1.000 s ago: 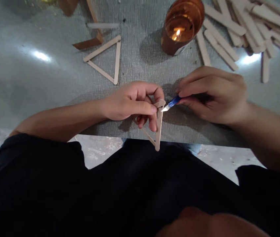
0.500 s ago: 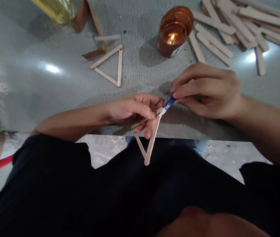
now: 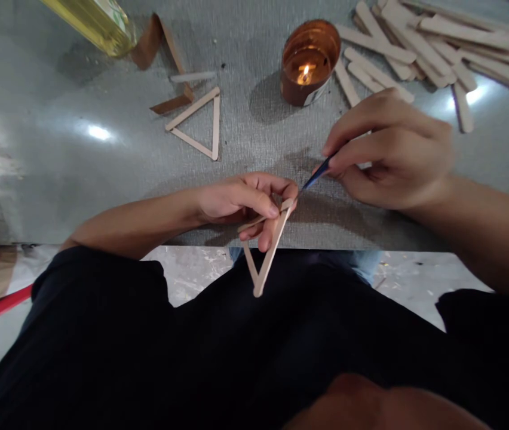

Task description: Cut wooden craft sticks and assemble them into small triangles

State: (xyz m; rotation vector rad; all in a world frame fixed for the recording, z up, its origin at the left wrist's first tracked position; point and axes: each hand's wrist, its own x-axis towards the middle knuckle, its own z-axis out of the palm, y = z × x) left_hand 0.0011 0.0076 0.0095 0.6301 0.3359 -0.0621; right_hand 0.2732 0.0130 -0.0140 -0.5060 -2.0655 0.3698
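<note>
- Left hand (image 3: 239, 200) pinches the stick triangle (image 3: 273, 248) near one corner, probably steadying it.
- Right hand (image 3: 395, 156) pinches a blue tool (image 3: 317, 174) between fingertips, seemingly for control.

Tilted stick triangle (image 3: 273, 251), slim blue tool (image 3: 316, 174)
</note>
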